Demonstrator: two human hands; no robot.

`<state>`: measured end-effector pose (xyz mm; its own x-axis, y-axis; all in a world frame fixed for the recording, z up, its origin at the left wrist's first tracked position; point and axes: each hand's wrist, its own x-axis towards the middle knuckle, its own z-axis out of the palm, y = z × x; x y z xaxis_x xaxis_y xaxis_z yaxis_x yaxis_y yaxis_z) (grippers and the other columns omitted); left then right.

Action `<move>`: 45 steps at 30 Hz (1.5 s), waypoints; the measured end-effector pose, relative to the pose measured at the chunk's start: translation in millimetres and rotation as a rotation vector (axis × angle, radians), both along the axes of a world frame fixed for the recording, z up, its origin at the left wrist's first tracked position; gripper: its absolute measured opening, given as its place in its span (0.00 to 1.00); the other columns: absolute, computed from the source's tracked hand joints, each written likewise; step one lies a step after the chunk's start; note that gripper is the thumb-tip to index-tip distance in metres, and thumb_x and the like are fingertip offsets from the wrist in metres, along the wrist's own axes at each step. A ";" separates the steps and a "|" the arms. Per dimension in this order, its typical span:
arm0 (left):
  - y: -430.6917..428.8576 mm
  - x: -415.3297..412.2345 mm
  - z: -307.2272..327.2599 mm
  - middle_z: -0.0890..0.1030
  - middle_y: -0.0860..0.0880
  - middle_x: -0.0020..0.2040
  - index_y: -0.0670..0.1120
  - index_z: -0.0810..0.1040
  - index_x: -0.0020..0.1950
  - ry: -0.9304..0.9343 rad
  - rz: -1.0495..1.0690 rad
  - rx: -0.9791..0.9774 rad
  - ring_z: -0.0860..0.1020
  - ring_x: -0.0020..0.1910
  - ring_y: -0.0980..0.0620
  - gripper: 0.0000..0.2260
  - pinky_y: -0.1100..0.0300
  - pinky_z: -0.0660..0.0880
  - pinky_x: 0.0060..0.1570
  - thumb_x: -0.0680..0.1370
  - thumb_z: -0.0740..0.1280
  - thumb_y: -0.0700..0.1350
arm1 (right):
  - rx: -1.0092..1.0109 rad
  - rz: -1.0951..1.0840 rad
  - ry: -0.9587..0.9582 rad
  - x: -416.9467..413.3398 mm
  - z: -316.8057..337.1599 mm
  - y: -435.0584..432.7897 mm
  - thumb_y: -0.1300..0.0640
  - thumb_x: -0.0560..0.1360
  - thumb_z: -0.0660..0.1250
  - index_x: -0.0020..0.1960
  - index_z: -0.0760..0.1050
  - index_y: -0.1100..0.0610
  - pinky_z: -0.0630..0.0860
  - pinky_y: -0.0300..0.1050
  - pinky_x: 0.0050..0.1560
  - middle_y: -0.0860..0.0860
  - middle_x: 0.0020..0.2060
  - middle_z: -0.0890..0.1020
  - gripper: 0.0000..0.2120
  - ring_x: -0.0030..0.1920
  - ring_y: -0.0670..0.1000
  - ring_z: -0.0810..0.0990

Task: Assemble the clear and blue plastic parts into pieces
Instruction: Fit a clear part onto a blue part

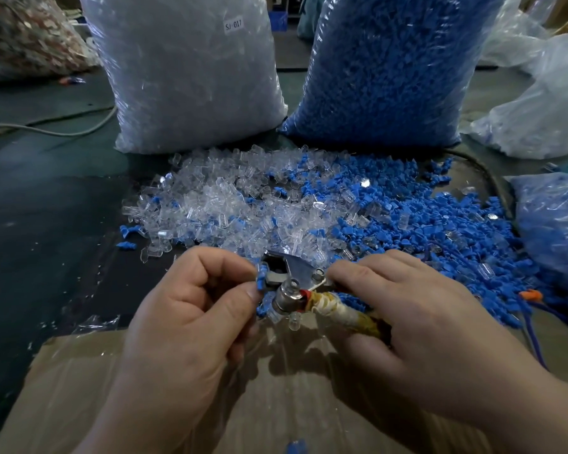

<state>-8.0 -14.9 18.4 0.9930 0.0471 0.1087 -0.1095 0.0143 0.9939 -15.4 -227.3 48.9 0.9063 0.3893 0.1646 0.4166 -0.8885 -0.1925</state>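
Near the front edge of the worktop (46, 198), the left hand (191, 309) pinches a small blue part (260, 280) between thumb and forefinger, pressing it against the metal tool (292, 280). The right hand (417, 326) has its fingers closed around that tool's taped handle. Behind them a loose pile of clear parts (217, 201) and blue parts (407, 217) spreads toward two full bags at the back edge.

loose parts pile (309, 204) and two tall bags (191, 77) block ahead; dark table (46, 224) left lies open.

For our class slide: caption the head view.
Left hand feeds a blue part into a metal tool held by the right hand.
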 end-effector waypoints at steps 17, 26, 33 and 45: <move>2.6 0.3 -0.1 0.77 0.49 0.24 0.55 0.80 0.41 0.151 -0.010 0.284 0.73 0.22 0.56 0.09 0.64 0.71 0.23 0.72 0.71 0.40 | -0.148 -0.299 -0.015 23.7 -12.4 -14.8 0.28 0.69 0.49 0.63 0.70 0.43 0.69 0.47 0.52 0.42 0.48 0.76 0.31 0.50 0.48 0.69; -11.1 -9.5 0.4 0.80 0.47 0.28 0.61 0.79 0.45 0.136 -0.027 0.384 0.75 0.23 0.52 0.11 0.63 0.73 0.25 0.73 0.71 0.43 | -0.018 -0.248 -0.105 17.0 -5.9 1.5 0.30 0.73 0.53 0.62 0.73 0.48 0.72 0.53 0.58 0.46 0.55 0.77 0.28 0.56 0.51 0.72; -10.8 -14.6 -0.6 0.82 0.61 0.33 0.63 0.78 0.46 -0.104 0.029 0.607 0.79 0.32 0.60 0.05 0.71 0.73 0.33 0.72 0.70 0.55 | 0.050 0.065 -0.193 -3.6 -10.4 31.3 0.47 0.79 0.57 0.43 0.77 0.51 0.71 0.50 0.41 0.48 0.37 0.78 0.14 0.39 0.53 0.76; -2.4 -11.3 9.9 0.71 0.56 0.25 0.51 0.77 0.38 0.000 -0.205 0.367 0.68 0.25 0.63 0.19 0.70 0.65 0.24 0.75 0.64 0.65 | 0.256 0.121 -0.118 -9.8 -7.1 33.0 0.51 0.78 0.58 0.40 0.74 0.54 0.67 0.44 0.37 0.47 0.35 0.73 0.12 0.36 0.49 0.71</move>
<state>-19.3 -17.3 28.3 0.9777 -0.1936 0.0813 -0.1411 -0.3193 0.9371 -25.1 -194.3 41.8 0.8246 0.4254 0.3730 0.5493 -0.7599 -0.3477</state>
